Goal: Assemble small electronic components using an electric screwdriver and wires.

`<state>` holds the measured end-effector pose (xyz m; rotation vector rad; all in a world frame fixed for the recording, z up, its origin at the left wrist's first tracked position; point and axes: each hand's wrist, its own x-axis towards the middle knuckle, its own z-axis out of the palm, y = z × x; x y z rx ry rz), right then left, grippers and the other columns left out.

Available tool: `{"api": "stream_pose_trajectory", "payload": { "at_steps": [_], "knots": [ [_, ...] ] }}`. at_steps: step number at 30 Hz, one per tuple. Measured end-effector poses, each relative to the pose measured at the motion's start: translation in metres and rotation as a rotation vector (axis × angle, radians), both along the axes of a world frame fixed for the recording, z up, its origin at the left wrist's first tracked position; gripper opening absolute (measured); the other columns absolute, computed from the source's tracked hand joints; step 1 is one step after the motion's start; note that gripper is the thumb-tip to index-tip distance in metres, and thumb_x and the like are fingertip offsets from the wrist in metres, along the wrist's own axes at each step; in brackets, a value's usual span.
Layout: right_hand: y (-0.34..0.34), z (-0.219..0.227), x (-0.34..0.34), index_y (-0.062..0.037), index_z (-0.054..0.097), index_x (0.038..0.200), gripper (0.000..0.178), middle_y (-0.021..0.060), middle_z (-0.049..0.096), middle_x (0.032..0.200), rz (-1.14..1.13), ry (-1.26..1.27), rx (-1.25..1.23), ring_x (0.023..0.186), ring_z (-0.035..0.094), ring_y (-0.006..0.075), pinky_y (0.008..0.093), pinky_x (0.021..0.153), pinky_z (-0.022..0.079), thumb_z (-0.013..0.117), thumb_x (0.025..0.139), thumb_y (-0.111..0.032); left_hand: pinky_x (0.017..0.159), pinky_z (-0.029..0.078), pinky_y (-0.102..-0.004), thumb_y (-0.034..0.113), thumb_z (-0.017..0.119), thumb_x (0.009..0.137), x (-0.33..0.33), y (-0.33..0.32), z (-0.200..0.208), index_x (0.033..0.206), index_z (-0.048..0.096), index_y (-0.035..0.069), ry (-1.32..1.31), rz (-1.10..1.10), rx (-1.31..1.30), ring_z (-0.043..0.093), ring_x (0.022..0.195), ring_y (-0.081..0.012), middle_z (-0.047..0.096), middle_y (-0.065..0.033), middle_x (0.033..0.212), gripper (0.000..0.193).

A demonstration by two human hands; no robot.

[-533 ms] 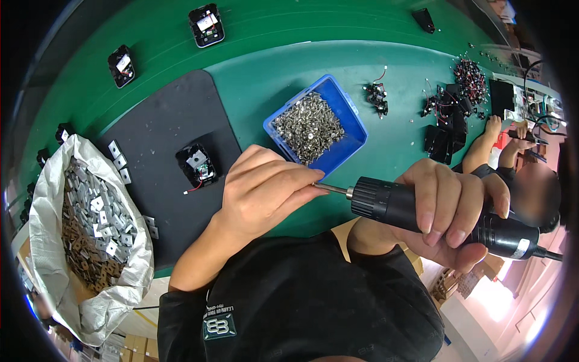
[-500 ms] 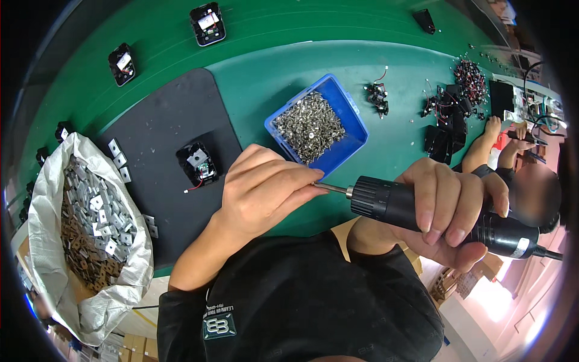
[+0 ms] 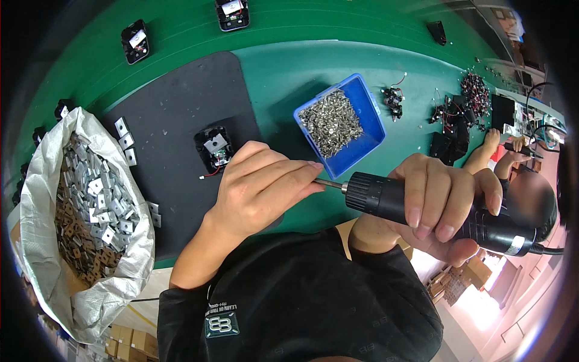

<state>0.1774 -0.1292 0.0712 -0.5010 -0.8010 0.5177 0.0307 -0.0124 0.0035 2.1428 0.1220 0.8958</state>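
While the green bench (image 3: 289, 72) carries everything, the biggest items are the white sack (image 3: 90, 301) of small metal plates at far left & the black mat (image 3: 175, 96) in front of the person. On the mat sits a small black housing (image 3: 214, 148), open side up, w/ a metal plate in it and a thin wire at its near edge. Just right of the mat is a blue bin (image 3: 371, 120) full of screws. The right hand (image 3: 443, 205) is wrapped tight round a black electric screwdriver (image 3: 422, 208), held roughly level above the near edge of the bench. The left hand (image 3: 259, 187) is pinched closed at the bit (image 3: 329, 183); can't tell whether a screw is between the fingertips. Looks like the loading step, i.e. seating a screw on the tip. Next move prob. needs the driver tipped down & carried left to the housing, tip lined up square w/ a screw hole, left hand steadying.
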Motion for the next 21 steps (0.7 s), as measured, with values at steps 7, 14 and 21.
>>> {"api": "stream_pose_trajectory", "payload": {
  "at_steps": [7, 14, 21],
  "knots": [
    [0.009, -0.006, -0.002, -0.0130, 0.045, 0.125, 0.045, 0.0015, 0.061, 0.076, 0.056, -0.032, 0.125, 0.060, 0.060, 0.0130, 0.0284, 0.061, 0.054, 0.071, 0.089, -0.020, 0.063, 0.045, -0.0311, 0.036, 0.077, 0.072, -0.011, 0.010, -0.003, 0.092, 0.071, -0.002, -0.001, -0.072, -0.044, 0.065, 0.070, -0.0206, 0.072, -0.0097, 0.086, 0.044],
    [0.019, -0.004, -0.008, -0.0090, 0.053, 0.114, 0.044, -0.0031, 0.059, 0.069, 0.021, -0.015, 0.011, 0.057, 0.057, 0.0079, 0.0235, 0.061, 0.052, 0.077, 0.078, -0.015, 0.090, 0.043, -0.0422, 0.057, 0.083, 0.056, -0.066, 0.044, -0.002, 0.139, 0.041, -0.004, 0.072, 0.166, -0.032, 0.061, 0.106, -0.0352, 0.060, -0.0212, 0.127, 0.111],
    [0.034, -0.012, -0.020, -0.0133, 0.044, 0.123, 0.048, 0.0005, 0.060, 0.073, 0.013, -0.110, -0.080, 0.058, 0.058, 0.0132, 0.0280, 0.056, 0.053, 0.073, 0.087, -0.022, 0.101, 0.032, -0.0458, 0.016, 0.089, 0.049, -0.073, 0.054, -0.019, 0.138, 0.043, 0.006, 0.653, 0.266, 0.047, 0.051, 0.124, -0.0289, 0.051, -0.0110, 0.139, 0.101]
  ]
}}
